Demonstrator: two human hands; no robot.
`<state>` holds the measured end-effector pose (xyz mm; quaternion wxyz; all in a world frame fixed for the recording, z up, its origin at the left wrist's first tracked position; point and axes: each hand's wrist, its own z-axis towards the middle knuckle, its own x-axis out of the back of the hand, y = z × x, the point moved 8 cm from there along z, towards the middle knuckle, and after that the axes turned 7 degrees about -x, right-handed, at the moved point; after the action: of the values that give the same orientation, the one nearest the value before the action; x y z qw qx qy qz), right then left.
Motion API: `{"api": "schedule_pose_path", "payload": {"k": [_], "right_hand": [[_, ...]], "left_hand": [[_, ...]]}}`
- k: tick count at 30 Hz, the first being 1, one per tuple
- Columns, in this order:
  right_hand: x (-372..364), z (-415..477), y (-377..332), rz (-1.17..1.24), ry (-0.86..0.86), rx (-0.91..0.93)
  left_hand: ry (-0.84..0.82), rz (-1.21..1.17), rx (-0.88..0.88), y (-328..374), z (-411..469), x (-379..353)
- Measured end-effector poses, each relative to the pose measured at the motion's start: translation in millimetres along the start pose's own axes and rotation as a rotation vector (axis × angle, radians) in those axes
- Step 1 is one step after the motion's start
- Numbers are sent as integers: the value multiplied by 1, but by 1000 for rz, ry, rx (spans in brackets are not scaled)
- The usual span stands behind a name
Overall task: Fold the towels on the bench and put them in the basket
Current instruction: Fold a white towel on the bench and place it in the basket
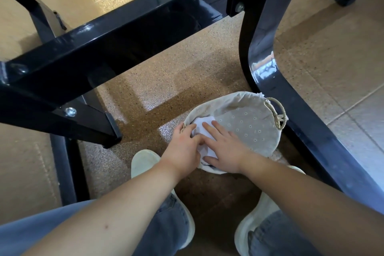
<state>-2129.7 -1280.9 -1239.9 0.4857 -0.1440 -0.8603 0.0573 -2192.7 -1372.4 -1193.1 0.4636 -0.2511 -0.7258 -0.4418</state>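
Pale shoes [144,162] and jeans [166,222] in foreground. Right hand [225,151] flat, fingers spread, pressing folded white towel [202,125]; left hand [182,147] on its left edge, grip cannot be told. Towel lies inside the cloth-lined basket [249,124] on the floor, beside the black bench frame [124,33].
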Motion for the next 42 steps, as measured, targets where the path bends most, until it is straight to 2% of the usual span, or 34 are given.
{"api": "schedule_pose_path", "payload": {"k": [5, 11, 21, 34, 42], "right_hand": [[-7, 12, -3, -82, -60, -2], [-4, 32, -14, -212, -51, -18], [-7, 15, -19, -160, -123, 191], [-5, 18, -28, -242, -148, 46], [24, -22, -16, -155, -32, -77]], "left_hand": [[-24, 8, 6, -2, 0, -2], [-13, 10, -41, 1, 1, -2], [-39, -47, 11, -4, 2, -5], [-182, 121, 19, 7, 3, 8], [-237, 68, 73, 14, -10, 20]]}}
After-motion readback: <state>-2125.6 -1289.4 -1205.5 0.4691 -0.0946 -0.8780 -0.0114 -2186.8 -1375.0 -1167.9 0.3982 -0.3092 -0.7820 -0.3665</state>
